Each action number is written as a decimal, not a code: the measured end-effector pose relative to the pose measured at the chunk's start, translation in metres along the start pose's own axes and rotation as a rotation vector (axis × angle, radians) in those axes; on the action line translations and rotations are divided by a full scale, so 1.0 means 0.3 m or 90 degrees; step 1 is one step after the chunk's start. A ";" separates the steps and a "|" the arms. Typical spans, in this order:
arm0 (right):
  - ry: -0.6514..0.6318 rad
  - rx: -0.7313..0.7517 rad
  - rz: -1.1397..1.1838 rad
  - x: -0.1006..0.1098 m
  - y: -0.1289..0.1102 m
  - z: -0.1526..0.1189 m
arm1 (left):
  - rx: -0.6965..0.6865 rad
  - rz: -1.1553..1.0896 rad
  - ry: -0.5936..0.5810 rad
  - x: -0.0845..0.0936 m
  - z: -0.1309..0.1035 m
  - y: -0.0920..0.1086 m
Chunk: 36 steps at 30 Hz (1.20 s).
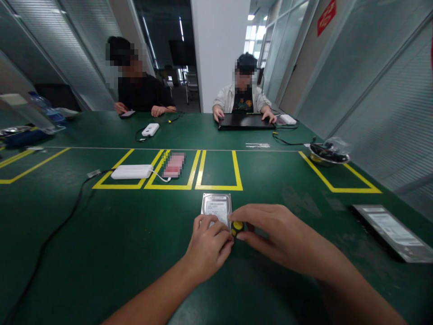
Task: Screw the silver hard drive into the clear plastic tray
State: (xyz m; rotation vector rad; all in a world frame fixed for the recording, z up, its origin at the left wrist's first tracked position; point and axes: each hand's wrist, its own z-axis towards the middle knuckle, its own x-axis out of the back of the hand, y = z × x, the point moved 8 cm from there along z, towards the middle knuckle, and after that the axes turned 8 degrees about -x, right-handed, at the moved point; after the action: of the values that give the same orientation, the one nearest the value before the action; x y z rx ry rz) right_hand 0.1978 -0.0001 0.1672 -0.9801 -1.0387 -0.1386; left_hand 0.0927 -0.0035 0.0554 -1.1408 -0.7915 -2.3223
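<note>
Head view: the left hand (209, 246) comes in from the lower left, back up, fingers curled over the near end of a silver hard drive (216, 208) lying flat on the green table (135, 253). Over on the right, the right hand (270, 232) reaches in from the lower right, wrist bent, thumb and index finger partly closed around a small black-and-yellow tool (237, 228), pinching it at the drive's right edge. Both hands nearly meet there! The drive sits just nearer than the middle yellow-taped outline (219, 187).
</note>
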 end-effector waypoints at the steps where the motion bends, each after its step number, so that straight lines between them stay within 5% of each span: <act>1: -0.003 -0.003 0.000 0.003 0.000 -0.002 | 0.004 -0.003 -0.001 -0.001 0.001 0.000; 36: 0.009 -0.075 -0.091 0.014 0.018 -0.011 | 0.015 -0.009 -0.020 -0.007 0.006 0.006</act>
State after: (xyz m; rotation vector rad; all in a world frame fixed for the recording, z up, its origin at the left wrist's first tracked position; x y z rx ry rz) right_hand 0.2050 0.0022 0.1666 -1.0093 -1.0976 -0.3281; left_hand 0.0961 -0.0034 0.0551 -1.1685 -0.8385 -2.3065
